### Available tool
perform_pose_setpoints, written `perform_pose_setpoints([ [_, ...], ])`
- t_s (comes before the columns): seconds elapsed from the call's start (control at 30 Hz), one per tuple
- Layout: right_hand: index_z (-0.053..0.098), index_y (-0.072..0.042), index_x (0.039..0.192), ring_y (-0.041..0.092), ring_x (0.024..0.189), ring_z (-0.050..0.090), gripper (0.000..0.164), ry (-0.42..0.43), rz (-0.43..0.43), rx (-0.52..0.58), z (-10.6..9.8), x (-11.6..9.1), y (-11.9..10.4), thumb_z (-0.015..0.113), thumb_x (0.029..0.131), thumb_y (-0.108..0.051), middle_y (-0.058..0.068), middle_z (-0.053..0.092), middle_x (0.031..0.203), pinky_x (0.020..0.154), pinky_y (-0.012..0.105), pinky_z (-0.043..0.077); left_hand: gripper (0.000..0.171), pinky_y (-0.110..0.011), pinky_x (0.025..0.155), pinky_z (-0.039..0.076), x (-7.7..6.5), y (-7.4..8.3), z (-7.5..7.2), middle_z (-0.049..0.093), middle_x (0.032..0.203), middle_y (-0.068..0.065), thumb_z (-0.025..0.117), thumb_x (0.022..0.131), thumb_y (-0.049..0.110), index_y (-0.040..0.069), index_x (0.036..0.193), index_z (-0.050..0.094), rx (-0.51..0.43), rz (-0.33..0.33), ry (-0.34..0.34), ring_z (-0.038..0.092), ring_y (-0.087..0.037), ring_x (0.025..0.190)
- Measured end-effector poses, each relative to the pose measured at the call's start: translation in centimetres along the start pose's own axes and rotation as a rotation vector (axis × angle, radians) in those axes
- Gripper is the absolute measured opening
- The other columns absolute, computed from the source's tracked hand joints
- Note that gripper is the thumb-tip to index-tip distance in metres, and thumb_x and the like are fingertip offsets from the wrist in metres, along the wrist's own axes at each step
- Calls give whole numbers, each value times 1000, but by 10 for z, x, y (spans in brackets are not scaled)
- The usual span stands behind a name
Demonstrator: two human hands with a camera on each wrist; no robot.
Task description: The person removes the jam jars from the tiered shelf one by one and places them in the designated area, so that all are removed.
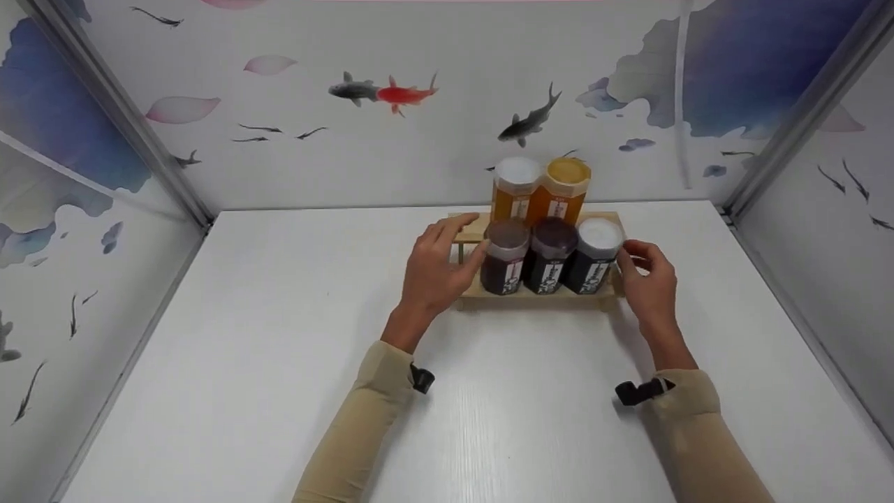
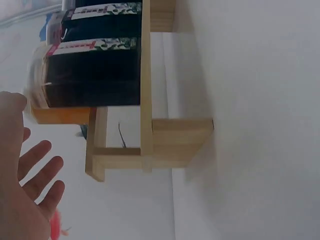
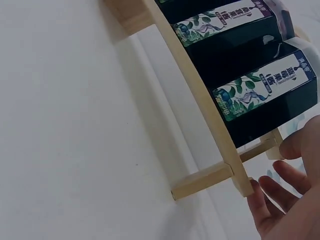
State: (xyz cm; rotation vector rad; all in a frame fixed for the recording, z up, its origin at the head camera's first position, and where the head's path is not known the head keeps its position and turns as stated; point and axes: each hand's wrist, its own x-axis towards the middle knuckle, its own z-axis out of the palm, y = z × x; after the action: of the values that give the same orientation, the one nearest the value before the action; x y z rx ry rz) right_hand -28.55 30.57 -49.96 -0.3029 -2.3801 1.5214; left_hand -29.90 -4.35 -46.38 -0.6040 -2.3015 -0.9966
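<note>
A two-tier wooden rack [image 1: 538, 296] carries jars in both rows. In front stand three dark jars: one with a brown lid [image 1: 506, 262] on the left, one with a dark purple lid [image 1: 550, 258] in the middle, and one with a white lid [image 1: 594, 262] on the right. My left hand [image 1: 438, 269] is beside the brown-lidded jar, thumb close to its upper side, fingers spread and loosely bent. At the other end, my right hand [image 1: 648, 279] has its thumb near the white-lidded jar and its loosely bent fingertips [image 3: 254, 186] by the rack's end.
Two amber jars stand on the back tier, one with a white lid [image 1: 517, 175] and one with a yellow lid [image 1: 567, 173]. The white table [image 1: 279, 314] is bounded by printed panels, with the back panel [image 1: 454, 161] close behind the rack.
</note>
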Motion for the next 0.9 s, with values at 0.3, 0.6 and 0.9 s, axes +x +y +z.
perform_pose_setpoints([
  [0.3,52,-9,159,29,137,54,62,-265,94,-51,-6,8,23,54,112,-48,17,55,158,92,18,52,44,-38,116,54,4,23,27,59,154,3,76,98,57,31,134,75,-173,-25,-58,58,-15,142],
  [0.6,56,-8,155,9,89,62,58,-256,69,-21,-5,3,29,55,112,-47,13,60,129,72,21,57,47,-40,114,56,-4,30,43,57,151,-2,84,95,46,32,138,69,-194,-144,-37,61,-20,139],
  [0.9,51,-10,160,9,85,61,59,-267,106,-35,-6,6,32,52,113,-45,9,56,122,70,22,56,45,-39,107,60,-6,31,43,61,149,-5,82,96,47,31,136,70,-120,-110,-13,68,-22,130],
])
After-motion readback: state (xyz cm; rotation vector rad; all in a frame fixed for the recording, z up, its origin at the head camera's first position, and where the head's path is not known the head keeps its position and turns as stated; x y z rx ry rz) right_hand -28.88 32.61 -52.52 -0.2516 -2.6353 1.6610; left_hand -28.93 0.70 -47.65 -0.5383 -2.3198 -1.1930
